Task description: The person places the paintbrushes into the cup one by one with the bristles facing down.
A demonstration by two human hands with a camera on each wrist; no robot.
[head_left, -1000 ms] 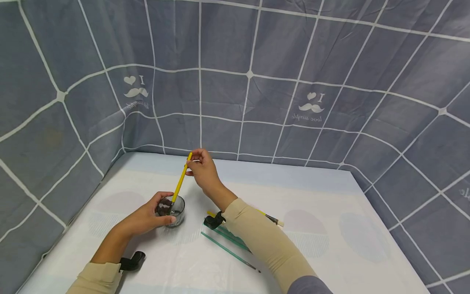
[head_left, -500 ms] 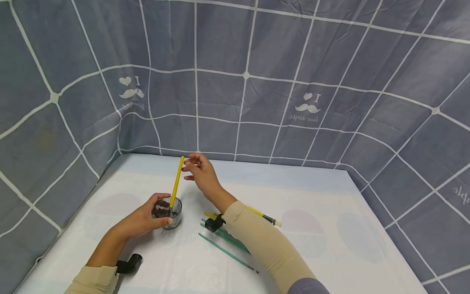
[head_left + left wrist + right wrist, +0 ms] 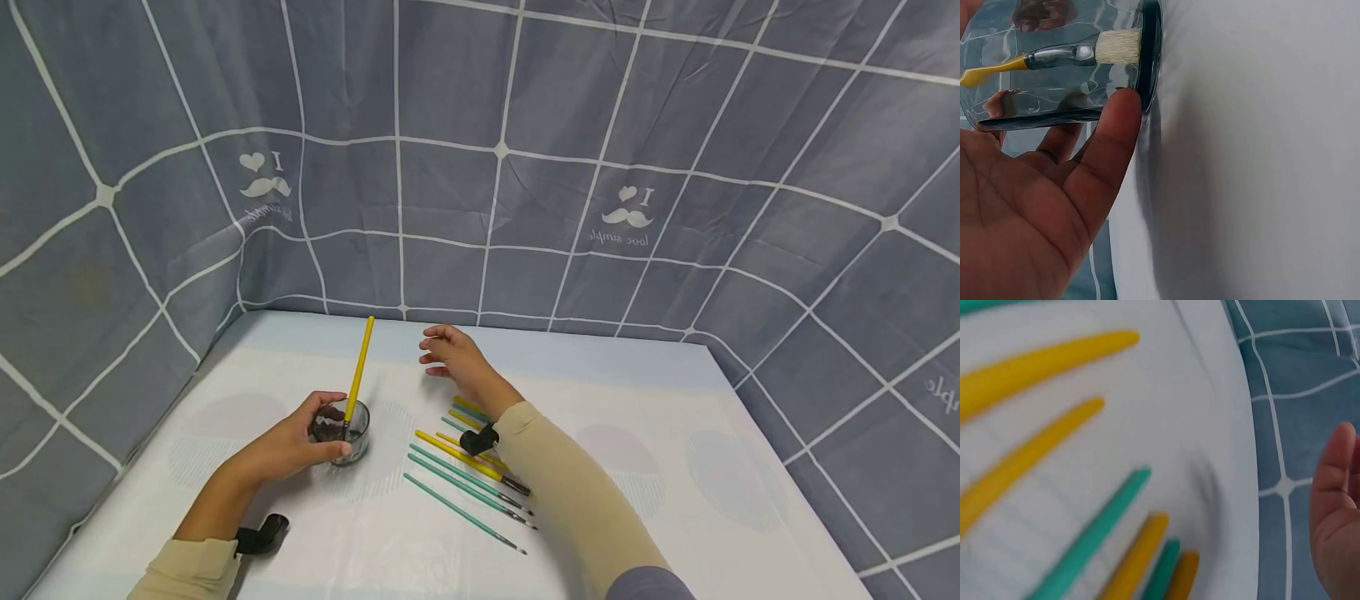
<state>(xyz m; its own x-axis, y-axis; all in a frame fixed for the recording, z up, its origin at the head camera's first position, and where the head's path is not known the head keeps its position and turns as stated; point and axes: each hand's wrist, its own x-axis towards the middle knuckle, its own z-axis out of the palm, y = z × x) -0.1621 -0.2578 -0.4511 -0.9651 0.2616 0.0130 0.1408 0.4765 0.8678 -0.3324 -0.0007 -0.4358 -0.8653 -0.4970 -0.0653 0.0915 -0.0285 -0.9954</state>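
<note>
Gray gridded cloth (image 3: 450, 196) hangs behind a white counter (image 3: 360, 550). The right hand (image 3: 459, 360) has released the yellow brush (image 3: 361, 367) and moved away rightward, relaxed and empty. That brush now leans unaided, bristles down, inside the glass (image 3: 357, 446) gripped by the left hand (image 3: 294, 443), so its placing looks finished. Loose brushes (image 3: 463, 457) lie nearer the person than the right hand, partly beneath its forearm.

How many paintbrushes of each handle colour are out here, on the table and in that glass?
Yellow brushes on the table: 4
Green brushes on the table: 5
Yellow brush in the glass: 1
Total brushes in sight: 10
</note>
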